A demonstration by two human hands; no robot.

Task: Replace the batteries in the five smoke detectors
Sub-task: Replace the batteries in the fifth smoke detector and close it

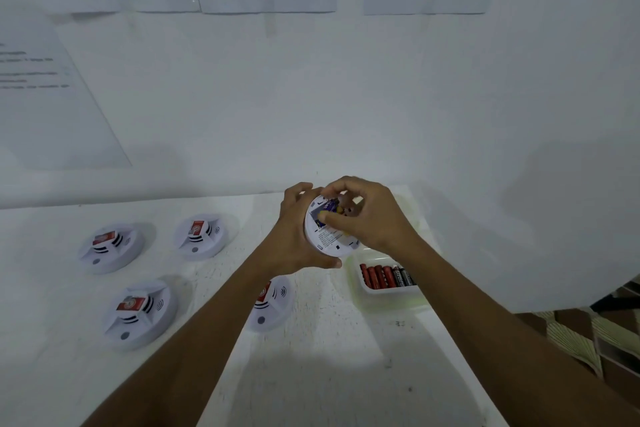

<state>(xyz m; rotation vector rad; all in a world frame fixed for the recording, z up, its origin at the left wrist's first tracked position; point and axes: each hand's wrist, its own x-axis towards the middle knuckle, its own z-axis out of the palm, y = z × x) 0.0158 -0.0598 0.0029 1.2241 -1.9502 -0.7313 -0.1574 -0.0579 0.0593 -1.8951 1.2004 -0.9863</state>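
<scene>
1. Smoke detector held clear above the bench, back face up, left of the battery tray.
2. Left hand grasps its rim from the left and beneath.
3. Right hand, directly on top, pinches a battery at the open compartment; fully seated or not, cannot tell.

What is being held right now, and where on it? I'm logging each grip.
The left hand holds a smoke detector by its round rim, back side up. The right hand has its fingertips in the battery compartment; whether they grip a battery cannot be told.
</scene>
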